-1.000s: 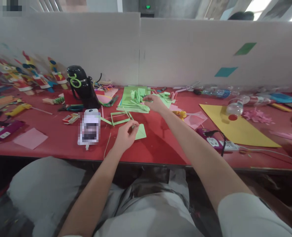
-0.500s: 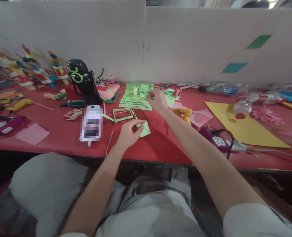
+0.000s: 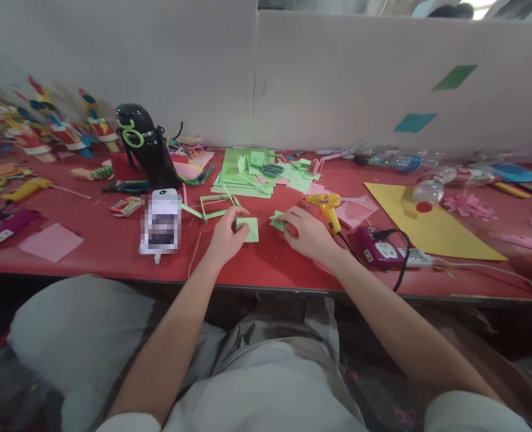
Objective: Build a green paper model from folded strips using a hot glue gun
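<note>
My left hand (image 3: pixel 230 235) pinches a small green paper square (image 3: pixel 250 230) by its left side, just above the red table. A hand's width to the right, my right hand (image 3: pixel 308 233) is closed on a small folded green paper piece (image 3: pixel 277 221), partly covered by the fingers. Behind my left hand lies an open green paper-strip frame (image 3: pixel 215 205). Beyond both hands is a stack of green sheets (image 3: pixel 246 183), with cut green bits and dark-handled scissors (image 3: pixel 272 171) on top. A yellow glue gun (image 3: pixel 326 207) lies behind my right hand.
On the left are a phone (image 3: pixel 161 221), a black bottle (image 3: pixel 142 147) and a pink paper square (image 3: pixel 52 242). Rightward, a purple power socket (image 3: pixel 376 247) with cables lies before a yellow sheet (image 3: pixel 427 225). A white partition (image 3: pixel 337 84) stands behind the red table (image 3: pixel 266 267).
My right hand has come back from the green stack toward me, now with a small green paper piece. My left hand still holds the square. The view has shifted slightly right.
</note>
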The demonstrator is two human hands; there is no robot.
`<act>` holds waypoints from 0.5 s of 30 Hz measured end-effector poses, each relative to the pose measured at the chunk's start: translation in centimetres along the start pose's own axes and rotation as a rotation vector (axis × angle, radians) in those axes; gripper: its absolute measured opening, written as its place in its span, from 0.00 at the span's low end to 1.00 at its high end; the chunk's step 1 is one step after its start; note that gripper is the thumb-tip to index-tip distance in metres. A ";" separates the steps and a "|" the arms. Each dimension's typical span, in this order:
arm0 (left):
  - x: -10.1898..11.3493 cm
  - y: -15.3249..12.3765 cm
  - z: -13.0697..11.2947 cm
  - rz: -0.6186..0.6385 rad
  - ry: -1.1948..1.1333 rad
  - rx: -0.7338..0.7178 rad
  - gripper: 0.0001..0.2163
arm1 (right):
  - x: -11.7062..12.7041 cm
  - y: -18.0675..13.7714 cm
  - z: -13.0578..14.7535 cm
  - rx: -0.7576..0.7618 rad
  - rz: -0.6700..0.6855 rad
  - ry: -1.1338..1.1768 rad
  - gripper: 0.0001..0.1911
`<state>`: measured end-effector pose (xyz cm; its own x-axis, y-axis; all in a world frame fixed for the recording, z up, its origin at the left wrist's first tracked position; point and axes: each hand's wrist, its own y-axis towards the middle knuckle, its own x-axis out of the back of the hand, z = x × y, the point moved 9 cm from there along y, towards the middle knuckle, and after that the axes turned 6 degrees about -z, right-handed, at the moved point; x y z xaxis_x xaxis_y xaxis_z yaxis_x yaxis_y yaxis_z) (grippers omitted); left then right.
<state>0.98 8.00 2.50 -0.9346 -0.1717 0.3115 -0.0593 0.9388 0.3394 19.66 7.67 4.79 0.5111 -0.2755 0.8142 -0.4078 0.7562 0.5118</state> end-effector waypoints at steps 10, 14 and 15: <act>-0.5 -0.1 2.1 0.022 -0.075 0.155 0.19 | 5.5 -5.0 -5.9 -0.436 -0.284 -0.076 0.07; -0.4 -0.2 2.0 0.017 -0.074 0.175 0.19 | 6.0 -6.0 -8.7 -0.640 -0.104 -0.322 0.13; -0.4 -0.2 2.0 0.017 -0.078 0.179 0.19 | 6.0 -5.9 -9.2 -0.679 -0.058 -0.352 0.16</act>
<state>0.69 8.48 0.50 -0.9599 -0.1383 0.2440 -0.0984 0.9807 0.1690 32.12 6.97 4.16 0.2003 -0.4126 0.8886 0.2246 0.9022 0.3683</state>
